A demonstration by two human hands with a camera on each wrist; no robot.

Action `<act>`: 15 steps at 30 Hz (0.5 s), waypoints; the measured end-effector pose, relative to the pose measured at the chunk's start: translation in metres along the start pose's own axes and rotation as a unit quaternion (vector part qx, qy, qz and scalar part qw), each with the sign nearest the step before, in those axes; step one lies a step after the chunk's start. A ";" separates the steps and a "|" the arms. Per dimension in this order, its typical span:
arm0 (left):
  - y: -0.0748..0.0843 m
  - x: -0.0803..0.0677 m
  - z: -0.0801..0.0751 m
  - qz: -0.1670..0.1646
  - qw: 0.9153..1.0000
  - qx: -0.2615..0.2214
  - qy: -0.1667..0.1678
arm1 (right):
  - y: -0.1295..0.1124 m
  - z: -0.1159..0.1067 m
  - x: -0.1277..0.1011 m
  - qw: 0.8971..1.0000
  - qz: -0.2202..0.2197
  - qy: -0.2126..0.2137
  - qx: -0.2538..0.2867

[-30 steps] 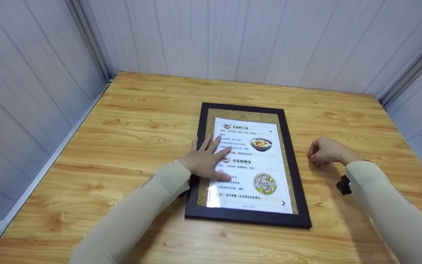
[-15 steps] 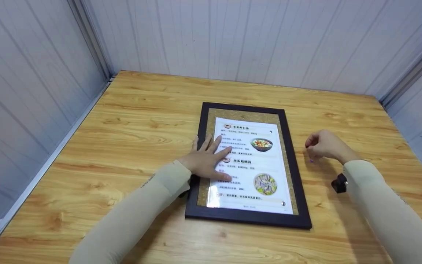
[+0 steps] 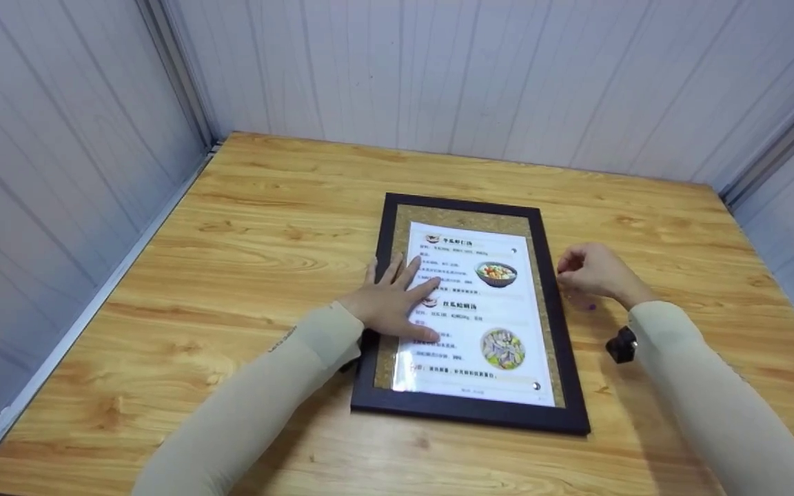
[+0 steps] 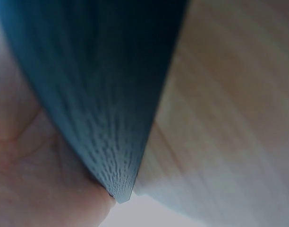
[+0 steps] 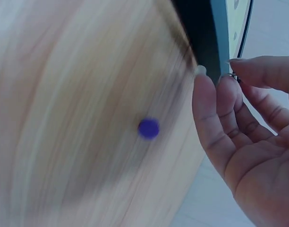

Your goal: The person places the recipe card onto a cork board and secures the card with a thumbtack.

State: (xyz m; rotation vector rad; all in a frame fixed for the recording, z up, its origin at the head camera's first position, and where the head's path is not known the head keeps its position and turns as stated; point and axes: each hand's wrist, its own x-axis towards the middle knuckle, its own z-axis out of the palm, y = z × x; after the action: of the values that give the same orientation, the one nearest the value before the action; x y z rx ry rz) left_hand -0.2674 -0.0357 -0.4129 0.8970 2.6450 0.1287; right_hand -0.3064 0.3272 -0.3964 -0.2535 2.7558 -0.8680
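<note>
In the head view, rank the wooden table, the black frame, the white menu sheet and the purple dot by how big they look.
1. Wooden table, largest by far.
2. Black frame.
3. White menu sheet, lying inside the frame.
4. Purple dot, a tiny speck on the table beside the right hand.

Both arms wear long, close-fitting beige sleeves that end at the wrists. The left sleeve (image 3: 259, 399) has a line of small dark lettering on the forearm. A small black device (image 3: 622, 344) is strapped at the right wrist, at 9 o'clock of the right sleeve (image 3: 707, 406). Both hands are bare.
</note>
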 end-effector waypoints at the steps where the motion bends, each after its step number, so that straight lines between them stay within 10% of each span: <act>1: 0.000 0.000 0.000 0.000 1.000 0.000 -0.001 | -0.003 0.001 0.002 1.000 -0.001 0.000 0.004; 15: -0.001 0.001 0.001 -0.005 1.000 -0.005 -0.007 | -0.047 0.025 0.033 1.000 -0.010 -0.021 0.002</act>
State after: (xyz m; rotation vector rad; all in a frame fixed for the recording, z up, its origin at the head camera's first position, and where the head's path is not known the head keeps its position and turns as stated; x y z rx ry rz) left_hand -0.2684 -0.0358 -0.4141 0.8778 2.6342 0.1322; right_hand -0.3263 0.2679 -0.3952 -0.2965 2.7166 -0.8634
